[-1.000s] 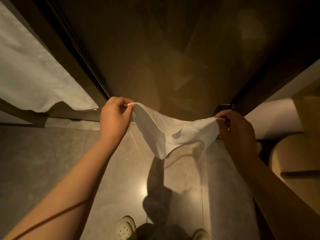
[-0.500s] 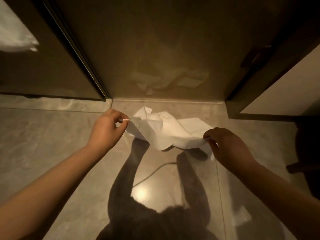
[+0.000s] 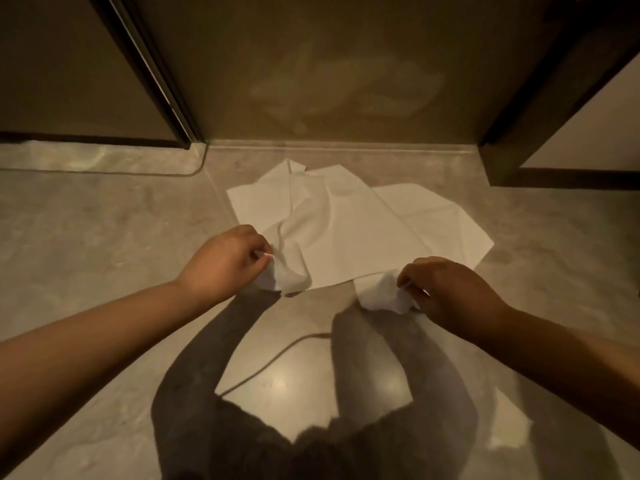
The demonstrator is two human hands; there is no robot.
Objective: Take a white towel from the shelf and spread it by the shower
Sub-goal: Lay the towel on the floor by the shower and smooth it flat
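You lowered the towel [image 3: 346,230] onto the floor [image 3: 104,237] mid-frame; your left hand [image 3: 225,261] and right hand [image 3: 446,292] each pinched a near corner, leaving only smoothing.

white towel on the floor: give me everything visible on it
The white towel is thin, plain cloth, lying mostly flat on the glossy tile floor before the glass shower door. Its far edge is creased and partly folded over. The near corners are bunched and lifted, pinched by the left hand and right hand.
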